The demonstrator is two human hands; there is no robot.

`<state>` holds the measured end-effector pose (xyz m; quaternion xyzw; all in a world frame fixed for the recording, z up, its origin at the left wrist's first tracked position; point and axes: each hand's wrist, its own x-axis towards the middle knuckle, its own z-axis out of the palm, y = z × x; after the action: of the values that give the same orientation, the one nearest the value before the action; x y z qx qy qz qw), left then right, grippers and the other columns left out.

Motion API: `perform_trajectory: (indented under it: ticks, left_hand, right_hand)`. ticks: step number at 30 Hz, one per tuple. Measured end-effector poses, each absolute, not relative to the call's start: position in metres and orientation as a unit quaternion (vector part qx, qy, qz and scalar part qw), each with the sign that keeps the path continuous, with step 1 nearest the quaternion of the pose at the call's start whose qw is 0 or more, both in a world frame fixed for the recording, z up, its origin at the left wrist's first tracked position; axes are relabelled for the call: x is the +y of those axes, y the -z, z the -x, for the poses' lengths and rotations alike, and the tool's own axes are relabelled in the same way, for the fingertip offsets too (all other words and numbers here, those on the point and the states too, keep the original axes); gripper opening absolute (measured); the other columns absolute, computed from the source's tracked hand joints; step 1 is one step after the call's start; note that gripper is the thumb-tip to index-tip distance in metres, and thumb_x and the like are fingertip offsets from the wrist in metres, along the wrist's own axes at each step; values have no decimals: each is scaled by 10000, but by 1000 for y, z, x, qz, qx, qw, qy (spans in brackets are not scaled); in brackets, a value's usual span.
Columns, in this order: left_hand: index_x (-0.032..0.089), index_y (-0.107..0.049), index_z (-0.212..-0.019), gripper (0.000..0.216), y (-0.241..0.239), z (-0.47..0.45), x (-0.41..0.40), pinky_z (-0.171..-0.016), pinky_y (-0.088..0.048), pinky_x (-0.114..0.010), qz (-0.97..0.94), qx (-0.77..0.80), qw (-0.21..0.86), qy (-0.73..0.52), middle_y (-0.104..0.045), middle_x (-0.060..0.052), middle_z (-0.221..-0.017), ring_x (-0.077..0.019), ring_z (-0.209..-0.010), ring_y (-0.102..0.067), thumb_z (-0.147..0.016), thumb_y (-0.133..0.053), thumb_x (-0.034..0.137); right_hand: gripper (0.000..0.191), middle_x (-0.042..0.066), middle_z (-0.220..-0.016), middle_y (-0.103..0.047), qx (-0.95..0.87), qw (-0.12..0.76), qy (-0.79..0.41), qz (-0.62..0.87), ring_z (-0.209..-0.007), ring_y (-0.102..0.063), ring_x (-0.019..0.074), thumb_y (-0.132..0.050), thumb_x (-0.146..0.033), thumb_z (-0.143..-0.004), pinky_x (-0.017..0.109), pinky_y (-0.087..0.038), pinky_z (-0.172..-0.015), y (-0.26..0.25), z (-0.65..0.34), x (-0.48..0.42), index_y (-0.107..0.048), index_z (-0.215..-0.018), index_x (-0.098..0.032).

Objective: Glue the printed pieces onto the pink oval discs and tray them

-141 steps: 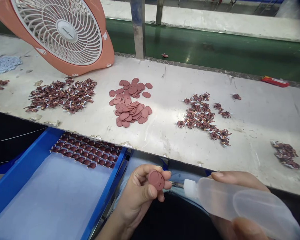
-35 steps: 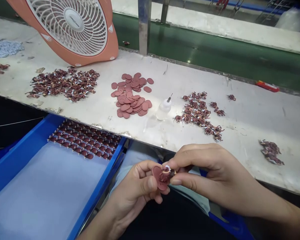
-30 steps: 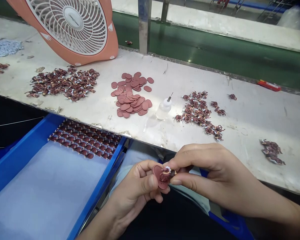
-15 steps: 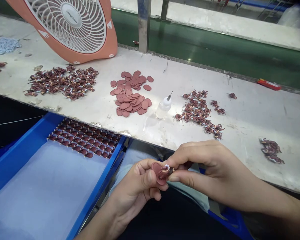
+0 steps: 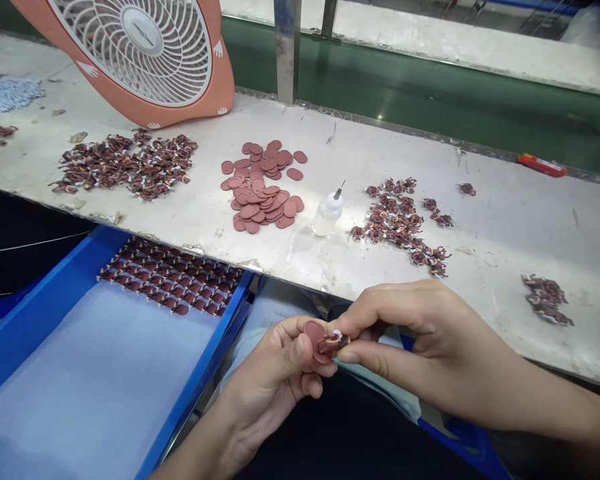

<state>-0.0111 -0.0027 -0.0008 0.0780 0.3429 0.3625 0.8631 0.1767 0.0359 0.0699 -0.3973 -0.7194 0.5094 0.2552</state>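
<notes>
Between thumb and fingers, my left hand [image 5: 280, 367] holds a reddish-brown oval disc [image 5: 314, 333] by its edge, tilted on its side. My right hand [image 5: 405, 333] pinches a small brown figurine [image 5: 334, 340] with white and yellowish details against the disc's face. Both hands are close together in front of the table edge, above my lap. My fingertips hide part of the figurine. On the table beyond lie a pile of similar oval discs [image 5: 260, 193] and a white squeeze bottle [image 5: 329, 212] with a needle tip, standing upright.
Brown figurines lie in a left heap [image 5: 130, 163], a right cluster [image 5: 395, 220] and a small group [image 5: 547, 300]. An orange fan [image 5: 200, 110] stands behind. A blue tray [image 5: 177, 407] at lower left holds rows of disc-mounted pieces [image 5: 175, 277]. A red object [image 5: 543, 165] lies at the back edge.
Both hands stay almost in place, with the disc and figurine still pressed together. The figurine's angle against the disc has shifted slightly. The whole view has moved a little.
</notes>
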Motion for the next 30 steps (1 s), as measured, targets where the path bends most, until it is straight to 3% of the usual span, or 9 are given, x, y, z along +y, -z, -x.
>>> perform_trajectory:
  ticks: [17,30]
  left_hand:
    - [165,-707,-768,332,2,8,-5,-456,-449,-110,-73,343,866,-356,-634,17,-646,-64,-556,-604,-631,-849,432]
    - [166,-699,-737,329,0,9,-6,-455,-467,-114,-49,357,858,-366,-649,33,-624,-62,-546,-610,-576,-891,379]
  right_hand:
    - [201,-61,-819,-736,-722,243,-522,384,-703,-672,68,-683,-95,-850,123,-517,-659,-68,-181,37,-737,-961,-254]
    - [128,-60,-756,-714,-765,210,-475,381,-654,-661,58,-653,-97,-852,122,-493,-611,-71,-177,39,-708,-879,-209]
